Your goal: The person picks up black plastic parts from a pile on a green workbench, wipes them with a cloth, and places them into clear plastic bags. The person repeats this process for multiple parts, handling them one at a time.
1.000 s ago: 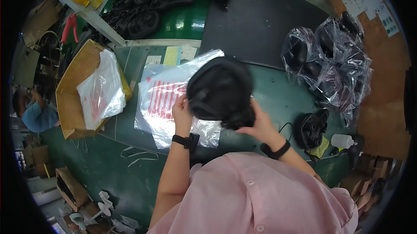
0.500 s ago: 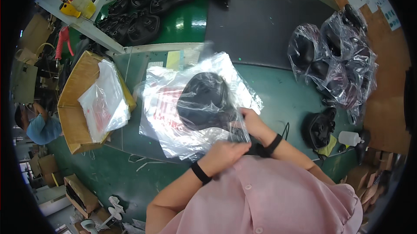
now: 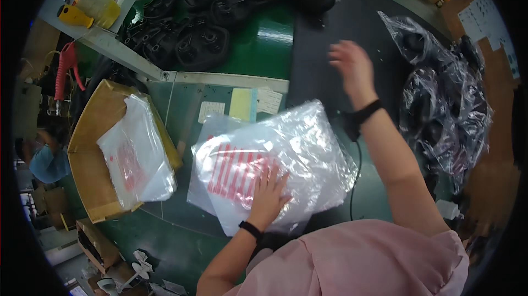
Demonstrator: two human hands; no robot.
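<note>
My left hand [image 3: 268,194] lies flat, fingers spread, on a stack of clear plastic bags [image 3: 308,158] with red printed stripes on the green table. My right hand [image 3: 352,65] is raised over the dark mat [image 3: 324,76] further back, fingers apart and blurred, holding nothing. A heap of black bicycle saddles [image 3: 203,32] sits at the back left. Bagged black saddles [image 3: 445,103] are piled at the right, beyond my right forearm.
An open cardboard box [image 3: 91,147] holding more clear bags [image 3: 137,156] stands at the left. Paper labels [image 3: 242,104] lie behind the bag stack. A white metal bar [image 3: 126,57] crosses the back left. Another person in blue [image 3: 47,161] is at the far left.
The black saddle I held and slid into a bag is gone from my hands. My right hand has swung up to the back; my left hand now presses on the bag stack.
</note>
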